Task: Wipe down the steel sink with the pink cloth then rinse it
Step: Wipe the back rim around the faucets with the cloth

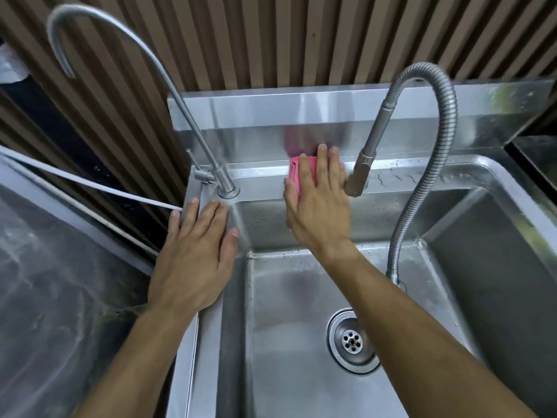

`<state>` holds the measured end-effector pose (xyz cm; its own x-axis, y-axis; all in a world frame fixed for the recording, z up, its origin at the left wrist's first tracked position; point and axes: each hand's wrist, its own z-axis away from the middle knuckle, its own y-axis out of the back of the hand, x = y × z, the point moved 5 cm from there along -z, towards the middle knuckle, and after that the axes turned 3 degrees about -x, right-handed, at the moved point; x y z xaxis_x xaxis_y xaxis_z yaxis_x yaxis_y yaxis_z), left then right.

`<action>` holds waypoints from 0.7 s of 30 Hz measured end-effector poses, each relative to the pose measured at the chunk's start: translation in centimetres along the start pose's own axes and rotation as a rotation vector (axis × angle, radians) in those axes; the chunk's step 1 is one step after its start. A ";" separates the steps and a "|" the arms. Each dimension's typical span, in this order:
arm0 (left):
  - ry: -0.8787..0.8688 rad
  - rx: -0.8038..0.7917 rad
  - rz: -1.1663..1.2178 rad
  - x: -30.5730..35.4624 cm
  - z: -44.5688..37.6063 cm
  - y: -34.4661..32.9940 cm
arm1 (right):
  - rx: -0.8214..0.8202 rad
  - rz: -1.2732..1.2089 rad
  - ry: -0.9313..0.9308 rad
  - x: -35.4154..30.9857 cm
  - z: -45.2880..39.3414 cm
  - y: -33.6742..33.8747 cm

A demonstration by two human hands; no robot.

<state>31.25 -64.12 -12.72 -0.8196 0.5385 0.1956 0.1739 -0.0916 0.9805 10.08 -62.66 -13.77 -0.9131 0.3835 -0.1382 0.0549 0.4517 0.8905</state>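
Note:
The steel sink [301, 342] fills the lower middle of the view, with a round drain [352, 341] in its floor. My right hand [319, 203] presses the folded pink cloth [294, 173] flat against the sink's back ledge, below the steel backsplash [271, 122]. Only the cloth's left part shows past my fingers. My left hand [196, 257] lies flat, fingers spread, on the sink's left rim and holds nothing. A flexible hose faucet [361, 164] hangs just right of my right hand, its nozzle nearly touching my fingers.
A thin gooseneck tap [224, 176] stands at the sink's back left corner, close to my left fingertips. A white cord [90, 184] crosses a dark marble counter [60, 282] on the left. A ribbed brown wall [271, 40] rises behind.

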 end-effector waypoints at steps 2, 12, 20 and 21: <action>-0.029 0.000 0.008 0.1 0.1 0.0 | 0.016 -0.002 -0.002 0.2 -0.1 -0.1; -0.071 -0.035 -0.054 0.1 -0.3 -0.2 | -0.002 0.050 -0.018 0.2 -0.2 0.2; -0.072 -0.035 -0.045 0.1 0.0 -0.2 | -0.041 0.047 -0.067 -0.2 -0.1 -0.1; -0.066 -0.037 -0.051 0.1 0.0 -0.2 | -0.048 0.044 -0.067 -0.1 -0.1 -0.1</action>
<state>31.14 -64.01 -12.93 -0.7886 0.5975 0.1453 0.1118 -0.0930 0.9894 10.18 -62.81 -13.81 -0.8809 0.4564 -0.1256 0.0739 0.3947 0.9159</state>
